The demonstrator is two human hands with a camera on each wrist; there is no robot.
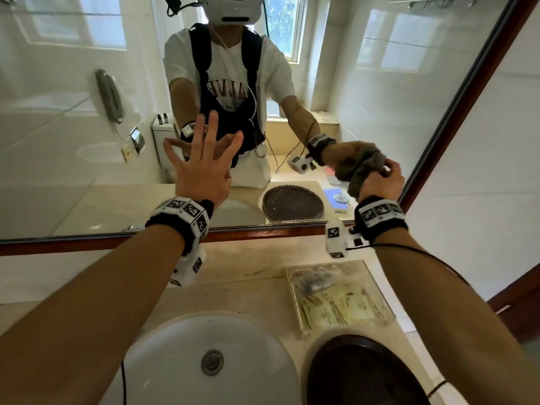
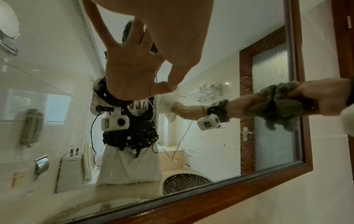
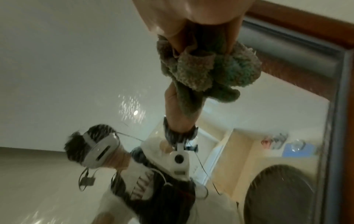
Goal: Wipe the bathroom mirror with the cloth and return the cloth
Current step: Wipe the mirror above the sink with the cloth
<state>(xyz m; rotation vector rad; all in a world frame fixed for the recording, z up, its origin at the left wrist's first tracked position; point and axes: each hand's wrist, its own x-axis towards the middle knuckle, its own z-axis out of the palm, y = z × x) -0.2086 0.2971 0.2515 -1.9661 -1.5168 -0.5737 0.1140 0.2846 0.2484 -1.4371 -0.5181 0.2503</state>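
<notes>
Cloth [image 1: 362, 171], head view: bunched in my right hand [image 1: 380, 182], pressed to the mirror [image 1: 87, 97] near its right frame, above the bench [image 1: 248, 273]. Left hand [image 1: 201, 162] splayed wide, fingertips on the glass. Left wrist view: droplets all over the glass; the cloth looks soft and light. Right wrist view: fingers [image 3: 178, 39] curled into the wad. I'd keep gripping mid-bunch so no tail drags.
</notes>
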